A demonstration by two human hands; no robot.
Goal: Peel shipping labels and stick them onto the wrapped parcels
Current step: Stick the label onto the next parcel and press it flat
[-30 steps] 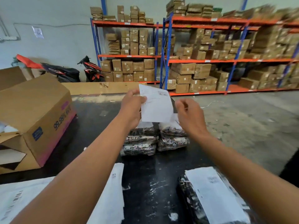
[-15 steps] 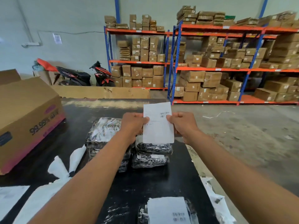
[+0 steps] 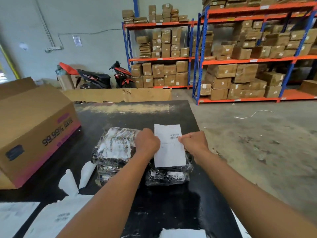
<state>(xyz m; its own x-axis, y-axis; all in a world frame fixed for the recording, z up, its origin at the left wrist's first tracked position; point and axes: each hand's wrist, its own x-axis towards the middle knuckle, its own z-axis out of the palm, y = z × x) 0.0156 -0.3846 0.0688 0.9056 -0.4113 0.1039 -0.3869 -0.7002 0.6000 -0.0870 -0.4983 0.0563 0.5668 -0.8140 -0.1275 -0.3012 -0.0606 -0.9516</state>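
White label (image 3: 169, 152) between left and right fingers (image 3: 182, 140)

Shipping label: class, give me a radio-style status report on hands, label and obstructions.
Hands: left hand and right hand pinch the shipping label by its side edges. Label held over the right stack of wrapped parcels, contact unclear. Nothing between them.

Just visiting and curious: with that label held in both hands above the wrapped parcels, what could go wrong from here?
The left hand and right hand pinch the label only at its sides, so its loose lower end might crease on the wrinkled wrap of the right stack. The left stack sits beside it, so the label could land on the wrong parcel.
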